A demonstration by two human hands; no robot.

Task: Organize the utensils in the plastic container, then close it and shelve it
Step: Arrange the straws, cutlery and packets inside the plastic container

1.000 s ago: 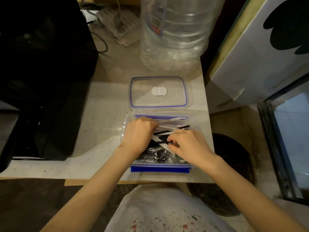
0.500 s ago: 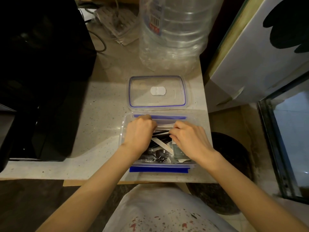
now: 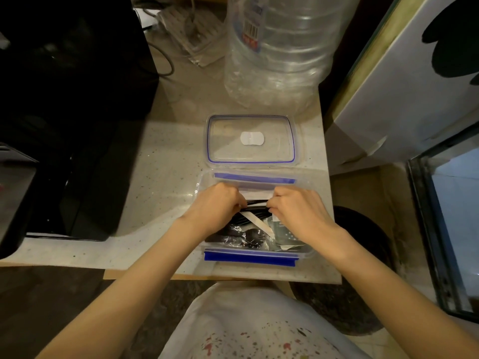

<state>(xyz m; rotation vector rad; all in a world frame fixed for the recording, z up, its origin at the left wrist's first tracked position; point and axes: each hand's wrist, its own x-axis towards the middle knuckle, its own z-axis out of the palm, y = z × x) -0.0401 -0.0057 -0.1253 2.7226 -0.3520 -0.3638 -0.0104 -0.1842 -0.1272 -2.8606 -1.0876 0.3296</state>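
Observation:
A clear plastic container (image 3: pixel 250 258) with blue clips stands open at the counter's front edge. Inside lie black plastic utensils (image 3: pixel 243 235), white wrapped pieces (image 3: pixel 255 221) and a small packet (image 3: pixel 283 233). My left hand (image 3: pixel 216 207) and my right hand (image 3: pixel 298 212) are both inside it, fingers pinched on the two ends of a bundle of black utensils (image 3: pixel 256 205) near the far wall. The clear lid (image 3: pixel 251 138), blue-rimmed with a white centre tab, lies flat just behind the container.
A big clear water jug (image 3: pixel 278 45) stands behind the lid. A black appliance (image 3: pixel 70 112) fills the counter's left side, with a cable (image 3: pixel 166 60) behind it. A white cabinet (image 3: pixel 404 86) and a glass-fronted box (image 3: pixel 451 216) are on the right. A dark bin (image 3: pixel 363 255) sits below the counter edge.
Both hands slid toward the container's far wall and came closer together. My right hand moved up from the middle of the container and now pinches the black bundle opposite my left hand.

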